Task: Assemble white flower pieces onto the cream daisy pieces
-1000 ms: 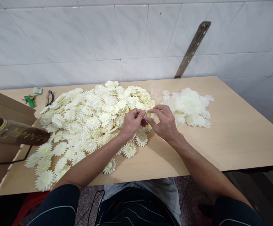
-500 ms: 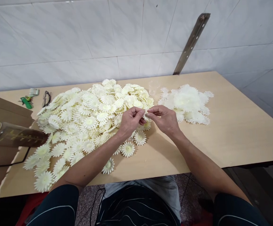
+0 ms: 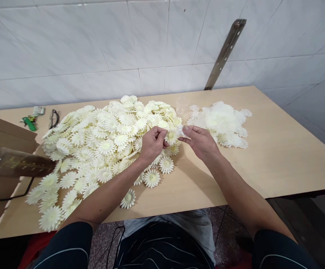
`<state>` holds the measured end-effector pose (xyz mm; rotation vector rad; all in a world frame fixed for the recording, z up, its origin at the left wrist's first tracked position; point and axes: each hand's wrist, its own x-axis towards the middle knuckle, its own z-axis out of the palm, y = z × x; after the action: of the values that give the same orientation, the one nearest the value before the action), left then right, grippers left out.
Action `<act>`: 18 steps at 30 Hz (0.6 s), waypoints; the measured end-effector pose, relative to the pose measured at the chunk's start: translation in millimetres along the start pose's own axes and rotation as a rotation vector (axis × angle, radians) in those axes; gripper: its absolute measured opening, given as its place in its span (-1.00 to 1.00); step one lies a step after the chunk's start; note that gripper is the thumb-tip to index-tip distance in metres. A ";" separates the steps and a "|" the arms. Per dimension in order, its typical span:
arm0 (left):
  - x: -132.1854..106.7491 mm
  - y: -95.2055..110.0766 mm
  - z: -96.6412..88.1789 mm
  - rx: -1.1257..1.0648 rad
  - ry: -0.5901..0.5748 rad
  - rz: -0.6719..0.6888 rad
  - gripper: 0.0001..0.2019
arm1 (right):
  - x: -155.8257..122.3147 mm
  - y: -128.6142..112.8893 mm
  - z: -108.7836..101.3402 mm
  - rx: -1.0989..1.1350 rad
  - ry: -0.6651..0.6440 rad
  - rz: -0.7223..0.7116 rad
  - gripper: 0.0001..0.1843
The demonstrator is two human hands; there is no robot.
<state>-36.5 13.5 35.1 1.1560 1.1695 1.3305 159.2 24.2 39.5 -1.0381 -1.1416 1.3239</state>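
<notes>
My left hand (image 3: 152, 143) pinches a cream daisy-shaped plastic flower (image 3: 172, 135) at the right edge of a large heap of cream flowers (image 3: 100, 142). My right hand (image 3: 201, 142) is closed in a pinch on a small white piece at that flower's right side; I cannot make out what the piece is. Both hands hover just above the wooden table (image 3: 277, 157). A smaller pile of whiter flowers (image 3: 224, 123) lies just beyond my right hand.
A dark tool with a yellow band (image 3: 13, 164) juts in from the left over a brown board (image 3: 2, 130). Green-handled pliers (image 3: 29, 122) and glasses (image 3: 54, 117) lie at the far left. A metal bar (image 3: 224, 52) leans on the tiled wall. A clear cup (image 3: 181, 105) stands between piles.
My hands have drawn slightly apart; the flower now shows face-on in my left hand, and my right hand has shifted a little to the right.
</notes>
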 end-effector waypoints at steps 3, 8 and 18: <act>2.9 -0.2 -1.8 0.006 0.031 -0.037 -0.71 | 3.3 -3.1 -10.7 0.088 0.012 0.012 -0.38; 3.0 1.4 -2.6 0.005 0.010 -0.043 -0.68 | 8.4 -1.7 -25.1 0.078 0.001 -0.039 -0.41; -0.9 3.1 0.8 -0.038 -0.044 -0.122 -0.65 | 13.3 -18.3 -74.4 -0.741 0.608 -0.665 -0.86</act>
<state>-36.0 12.5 38.2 1.0640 1.1598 1.2239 234.6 42.6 45.4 -1.2883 -1.3398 0.0120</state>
